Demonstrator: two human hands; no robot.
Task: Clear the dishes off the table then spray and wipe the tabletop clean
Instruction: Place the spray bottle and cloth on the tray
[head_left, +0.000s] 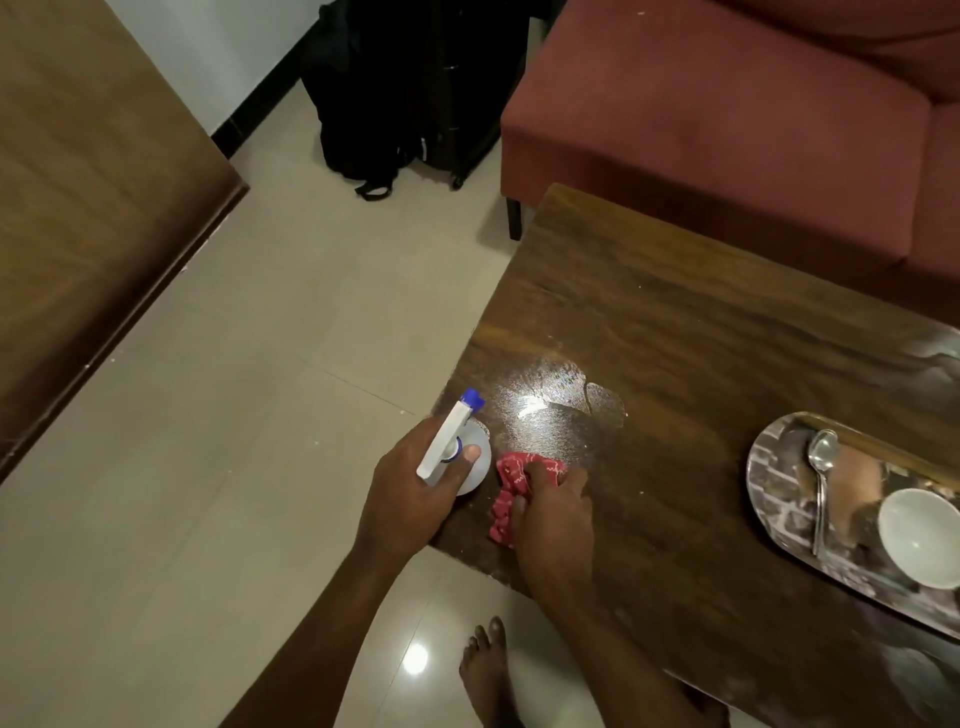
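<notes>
From the head view we look down on the near left corner of a dark wooden table (701, 338). Our left hand (410, 493) is wrapped round the neck of a white spray bottle (447, 447) with a blue nozzle that points away from us. The thumb lies across the bottle's round white shoulder. The bottle sits right at the table's corner edge, and we cannot tell whether it rests on the wood or is held just above it. Any label on the bottle is hidden from above, so we can read no brand.

Just beside it, our right hand (556, 519) bunches a red cloth (514, 473) with a thin white pattern, fingers curled over it and pressing it onto the tabletop. Beyond the cloth a wet patch (556, 395) shines under the light.

Well apart, at the table's right side, an oval metal tray (774, 493) carries a spoon (821, 488) and a white bowl (922, 538), so the dishes are not yet cleared.

A red sofa (727, 104) stands behind the table, a black bag (410, 88) sits on the tiled floor (234, 441), and a bare foot (485, 670) shows below.
</notes>
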